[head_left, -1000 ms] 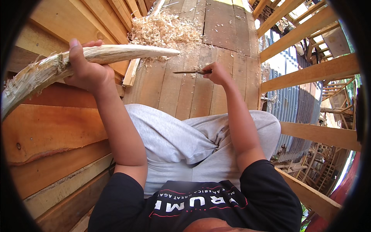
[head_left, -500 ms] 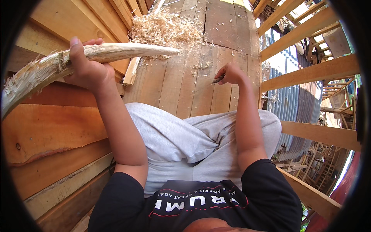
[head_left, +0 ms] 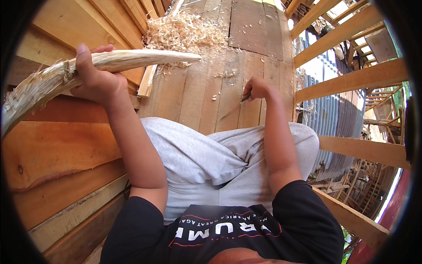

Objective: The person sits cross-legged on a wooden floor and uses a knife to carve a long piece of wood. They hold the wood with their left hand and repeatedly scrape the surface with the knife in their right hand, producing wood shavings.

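Note:
A long, curved piece of peeled pale wood rises from the left edge and tapers to a point over the floor. My left hand holds it from below, thumb on the near side and fingers behind. Near that grip the surface is rough and stringy, with a knot-like ridge, while the tapered end is smoother. Away to the right, my right hand is closed around a small dark tool that looks like a knife, its tip pointing down and left above the planks. Most of its handle is hidden in the fingers.
Curly wood shavings lie heaped on the plank floor ahead, with loose chips around. Stacked boards line my left side. A slatted wooden railing runs along the right, with corrugated metal sheets beyond. My crossed legs fill the near floor.
My right hand has shifted slightly left, and the knife-like tool has tipped more steeply downward. The left hand and the curved wood have moved slightly left in the picture.

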Available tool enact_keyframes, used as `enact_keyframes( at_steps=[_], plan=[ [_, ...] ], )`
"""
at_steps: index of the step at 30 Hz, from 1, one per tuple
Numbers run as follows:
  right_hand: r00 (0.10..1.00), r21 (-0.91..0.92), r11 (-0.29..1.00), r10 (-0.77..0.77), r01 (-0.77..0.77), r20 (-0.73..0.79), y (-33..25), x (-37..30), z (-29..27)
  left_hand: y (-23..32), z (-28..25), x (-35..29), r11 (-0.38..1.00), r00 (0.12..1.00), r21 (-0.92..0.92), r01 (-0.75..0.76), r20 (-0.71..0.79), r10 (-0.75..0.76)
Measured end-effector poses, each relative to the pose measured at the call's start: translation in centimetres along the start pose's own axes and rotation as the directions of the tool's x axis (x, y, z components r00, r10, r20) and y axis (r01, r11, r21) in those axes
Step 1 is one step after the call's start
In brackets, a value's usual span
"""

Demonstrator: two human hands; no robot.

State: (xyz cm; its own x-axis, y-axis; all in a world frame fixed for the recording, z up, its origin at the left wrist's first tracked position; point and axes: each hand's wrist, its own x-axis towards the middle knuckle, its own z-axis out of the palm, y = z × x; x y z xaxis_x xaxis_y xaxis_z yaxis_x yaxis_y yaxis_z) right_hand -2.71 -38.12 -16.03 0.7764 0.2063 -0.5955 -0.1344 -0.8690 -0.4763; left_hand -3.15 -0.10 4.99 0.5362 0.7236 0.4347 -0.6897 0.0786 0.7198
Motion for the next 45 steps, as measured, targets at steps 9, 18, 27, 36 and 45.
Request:
enact_keyframes(
  at_steps=[9,18,27,36,45],
  plan=[
    [0.998,0.02,0.999,-0.029,0.028,0.061,-0.8,-0.6,-0.8,0.0,-0.1,-0.1,1.0,1.0,-0.003,0.026,-0.001,-0.026],
    [0.965,0.194,0.978,-0.03,0.082,-0.26,-1.6,1.2,0.4,0.1,0.0,-0.2,1.0,1.0,0.001,0.016,-0.004,-0.016],
    [0.941,0.247,0.966,0.009,0.08,-0.339,-1.7,2.0,1.2,-0.1,0.3,-0.4,1.0,1.0,0.009,0.002,-0.011,-0.002],
    [0.967,0.101,0.991,0.107,-0.085,-0.231,3.0,0.8,-1.5,0.0,0.1,-0.2,1.0,1.0,-0.002,0.015,0.007,-0.015],
    [0.998,0.006,0.998,0.067,-0.066,-0.022,-0.5,-1.4,-3.4,0.1,-0.4,0.1,1.0,1.0,0.005,-0.019,0.005,0.019]
  ],
)
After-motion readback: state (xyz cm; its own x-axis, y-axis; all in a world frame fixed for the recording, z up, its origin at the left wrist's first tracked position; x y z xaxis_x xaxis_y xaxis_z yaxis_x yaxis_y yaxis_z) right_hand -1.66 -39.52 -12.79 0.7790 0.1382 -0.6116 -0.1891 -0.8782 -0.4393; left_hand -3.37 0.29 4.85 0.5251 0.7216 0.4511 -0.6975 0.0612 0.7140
